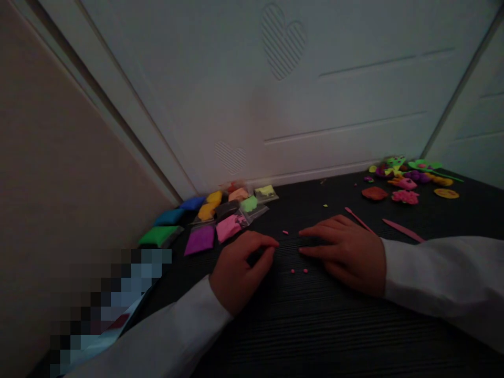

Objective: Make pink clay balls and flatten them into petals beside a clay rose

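Observation:
My left hand [244,268] rests on the dark table with thumb and forefinger tips pinched together; whatever may be between them is too small to make out. Opposite it, my right hand [348,254] lies with thumb and forefinger apart and nothing between them. A small pink clay roll [285,232] sits just beyond the gap between the hands. Closer to me are two tiny pink clay balls, one on the left [292,271] and another pink ball [305,271] beside it. Past my right hand lie a thin pink modelling tool [359,219] and a pink clay knife [402,229].
Bags of coloured clay, including purple [200,240], pink [229,228] and green [159,236], cover the back left. Finished-looking clay shapes, among them a red disc [375,193] and a pink ruffled piece [405,197], gather at the back right. A white panel [197,79] rises behind the table.

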The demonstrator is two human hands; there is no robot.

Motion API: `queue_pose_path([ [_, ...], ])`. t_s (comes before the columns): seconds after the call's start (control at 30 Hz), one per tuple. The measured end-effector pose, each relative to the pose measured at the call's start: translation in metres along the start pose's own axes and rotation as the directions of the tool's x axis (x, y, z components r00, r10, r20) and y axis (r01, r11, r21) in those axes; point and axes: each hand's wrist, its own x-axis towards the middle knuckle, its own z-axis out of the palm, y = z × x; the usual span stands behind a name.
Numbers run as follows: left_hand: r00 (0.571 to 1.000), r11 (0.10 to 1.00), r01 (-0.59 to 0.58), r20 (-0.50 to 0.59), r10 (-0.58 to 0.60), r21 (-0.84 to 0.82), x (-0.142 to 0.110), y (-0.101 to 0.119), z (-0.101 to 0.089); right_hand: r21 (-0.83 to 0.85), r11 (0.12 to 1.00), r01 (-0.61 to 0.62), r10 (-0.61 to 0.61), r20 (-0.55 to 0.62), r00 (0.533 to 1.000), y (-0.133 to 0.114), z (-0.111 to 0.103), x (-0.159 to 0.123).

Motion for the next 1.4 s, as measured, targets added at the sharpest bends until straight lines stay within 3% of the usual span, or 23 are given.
queue_pose_path([
  [0.13,1.000,1.000,-0.006,-0.009,0.006,0.008,0.001,0.001,0.000,-0.029,0.996,-0.086,0.087,0.030,0.996,0.000,0.000,0.001],
  [0.3,1.000,1.000,-0.025,-0.009,0.025,0.013,0.001,0.000,0.000,0.004,1.000,0.006,-0.006,-0.010,1.000,0.000,0.003,0.001],
  [0.47,1.000,1.000,-0.020,-0.007,0.020,0.014,0.000,-0.002,0.000,-0.038,0.994,-0.103,0.103,-0.004,0.995,0.000,0.005,0.002],
  [0.63,1.000,1.000,-0.015,0.017,0.015,0.004,-0.001,-0.003,0.000,0.002,1.000,-0.025,0.025,0.013,1.000,-0.001,0.005,0.003],
  [0.8,0.999,0.999,0.030,0.027,-0.030,-0.020,-0.001,-0.001,-0.001,-0.014,0.984,-0.180,0.180,0.013,0.984,-0.005,0.007,0.003],
  [1.1,0.998,0.996,0.062,0.032,-0.060,-0.062,0.000,0.007,-0.002,-0.005,0.994,-0.112,0.112,-0.011,0.994,-0.008,0.008,0.001],
  [1.3,0.997,0.996,0.061,0.047,-0.058,-0.060,0.001,0.007,-0.002,-0.028,0.979,-0.204,0.204,0.027,0.978,-0.008,0.006,0.002],
  [1.4,0.997,0.997,0.060,0.048,-0.057,-0.053,0.001,0.007,-0.002,-0.021,0.991,-0.136,0.136,0.044,0.990,-0.009,0.005,0.002],
])
